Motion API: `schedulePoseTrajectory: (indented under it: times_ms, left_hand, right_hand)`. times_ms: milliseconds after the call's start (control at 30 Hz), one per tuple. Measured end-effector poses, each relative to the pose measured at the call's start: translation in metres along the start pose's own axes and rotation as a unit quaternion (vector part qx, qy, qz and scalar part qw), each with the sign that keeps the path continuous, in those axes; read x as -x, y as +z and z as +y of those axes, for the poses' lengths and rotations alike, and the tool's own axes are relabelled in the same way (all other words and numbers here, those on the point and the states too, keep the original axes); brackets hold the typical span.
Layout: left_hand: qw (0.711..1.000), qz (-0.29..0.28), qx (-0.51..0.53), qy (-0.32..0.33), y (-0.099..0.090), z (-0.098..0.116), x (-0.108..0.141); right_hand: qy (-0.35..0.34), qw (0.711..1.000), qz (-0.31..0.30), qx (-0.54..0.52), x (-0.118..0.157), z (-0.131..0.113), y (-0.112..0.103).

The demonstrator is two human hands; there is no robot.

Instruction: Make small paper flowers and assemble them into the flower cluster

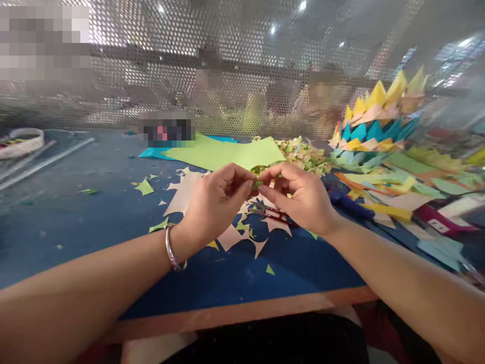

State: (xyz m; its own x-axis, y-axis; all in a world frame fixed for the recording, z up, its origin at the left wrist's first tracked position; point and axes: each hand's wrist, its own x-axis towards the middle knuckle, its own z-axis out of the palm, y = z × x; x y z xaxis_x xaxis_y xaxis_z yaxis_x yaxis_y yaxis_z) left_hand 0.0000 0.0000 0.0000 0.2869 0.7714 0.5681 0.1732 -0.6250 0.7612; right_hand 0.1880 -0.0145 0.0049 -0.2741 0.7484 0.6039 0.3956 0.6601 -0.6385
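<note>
Both hands meet above the middle of the table, fingertips pinched on one small green paper piece. My left hand has a bangle at its wrist and grips the piece from the left. From the right, my right hand pinches it between thumb and fingers. Below the hands lie scissors with dark red handles, partly covered by the right hand. Pink paper scraps with cut-out edges spread around them. A light green paper sheet lies just behind the hands.
A heap of small cut paper pieces sits behind my right hand. A layered paper model with pointed petals stands at the back right, near mixed paper strips. A white basket is at far left. Perforated metal backs the table.
</note>
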Motion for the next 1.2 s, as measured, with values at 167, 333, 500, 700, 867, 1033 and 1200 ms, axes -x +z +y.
schedulePoseTrajectory:
  times_ms: [167,333,500,700,867,1033,1200]
  left_hand:
    - [1.0,0.001,-0.015,0.016,0.0002,0.0025,0.0]
    - [0.999,0.001,-0.021,0.029,-0.0003,0.004,0.0007]
    - [0.999,-0.001,-0.019,0.033,-0.0006,0.0049,0.0018]
    - [0.998,-0.009,0.062,0.012,0.0015,0.0029,0.0006]
    - [0.986,-0.061,0.135,-0.071,0.0043,-0.0034,-0.0027]
    - [0.982,-0.1,0.116,-0.112,0.0044,-0.0036,-0.0043]
    - [0.977,-0.094,0.133,-0.139,0.004,0.0004,-0.0047]
  right_hand:
    - [0.009,1.0,-0.003,-0.005,-0.0009,0.0009,-0.0013]
    - [0.014,1.0,-0.003,-0.012,-0.0014,0.0004,-0.001]
    - [0.03,0.999,-0.005,-0.017,-0.0009,-0.0016,-0.0015]
    - [0.037,0.999,-0.007,-0.017,-0.0013,0.0011,-0.0021]
    - [0.042,0.999,-0.006,-0.011,-0.0023,0.0004,-0.0026]
    - [0.051,0.998,-0.013,-0.016,-0.0038,-0.0011,-0.004]
    - [0.055,0.998,-0.023,-0.029,-0.0035,0.0,-0.0048]
